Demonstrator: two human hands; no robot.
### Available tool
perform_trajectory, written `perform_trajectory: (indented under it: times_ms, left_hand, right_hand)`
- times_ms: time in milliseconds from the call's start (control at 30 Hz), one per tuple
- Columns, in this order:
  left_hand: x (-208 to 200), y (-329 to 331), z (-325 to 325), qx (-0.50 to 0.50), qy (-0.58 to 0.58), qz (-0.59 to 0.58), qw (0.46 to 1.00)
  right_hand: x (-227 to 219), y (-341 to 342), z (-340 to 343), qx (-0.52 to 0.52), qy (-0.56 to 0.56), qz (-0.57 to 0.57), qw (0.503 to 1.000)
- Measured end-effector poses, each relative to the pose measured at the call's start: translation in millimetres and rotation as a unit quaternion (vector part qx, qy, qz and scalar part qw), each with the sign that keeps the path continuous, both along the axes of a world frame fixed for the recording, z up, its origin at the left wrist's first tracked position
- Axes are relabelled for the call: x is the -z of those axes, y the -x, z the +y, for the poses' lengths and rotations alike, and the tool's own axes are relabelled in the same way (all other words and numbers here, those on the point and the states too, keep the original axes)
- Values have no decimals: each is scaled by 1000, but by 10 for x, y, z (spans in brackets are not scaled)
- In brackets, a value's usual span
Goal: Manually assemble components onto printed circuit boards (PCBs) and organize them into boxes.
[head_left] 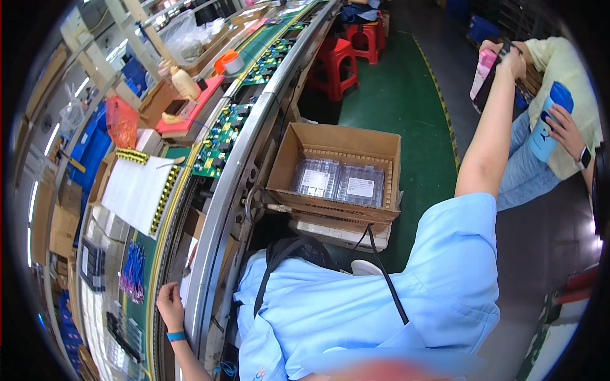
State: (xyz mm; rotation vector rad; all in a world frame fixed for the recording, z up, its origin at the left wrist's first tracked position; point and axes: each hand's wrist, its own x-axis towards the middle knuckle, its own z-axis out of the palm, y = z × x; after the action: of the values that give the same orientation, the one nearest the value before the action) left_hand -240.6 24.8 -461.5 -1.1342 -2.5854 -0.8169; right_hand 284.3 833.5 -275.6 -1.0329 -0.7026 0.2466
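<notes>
My left hand [170, 307], with a blue band at its wrist, is by the conveyor's metal rail [213, 267]. Its fingers are curled together and nothing shows in them. Far out to the right reaches my right arm, where my right hand [512, 65] is closed on a black strap. The strap runs by a dark bag [486, 86] with a pink item [483, 71] beside it. A person in a pale yellow top [562, 60] is right there, holding a blue bottle [545, 130] in one hand; their other hand is close to mine.
An open cardboard box [337, 134] with clear plastic trays [361, 184] stands beside the conveyor. Green circuit boards [222, 136] sit along the line. Blue-purple wires [132, 273] and a white sheet [136, 190] lie at left. Red stools [335, 66] stand farther off.
</notes>
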Motion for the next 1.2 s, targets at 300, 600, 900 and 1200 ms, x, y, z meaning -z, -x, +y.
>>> perform_trajectory:
  times_ms: [300,600,900,1200]
  left_hand:
    - [123,107,-75,-48,10,-65,997]
    - [64,13,-24,-62,10,-89,994]
    - [91,30,-56,-84,6,-91,992]
    - [87,-15,-126,-105,15,-112,988]
  right_hand:
    - [948,2,570,-7,198,-51,979]
    - [1411,339,558,-14,230,-186,955]
    - [1983,708,770,-202,88,48,974]
    - [2250,884,795,-215,126,54,967]
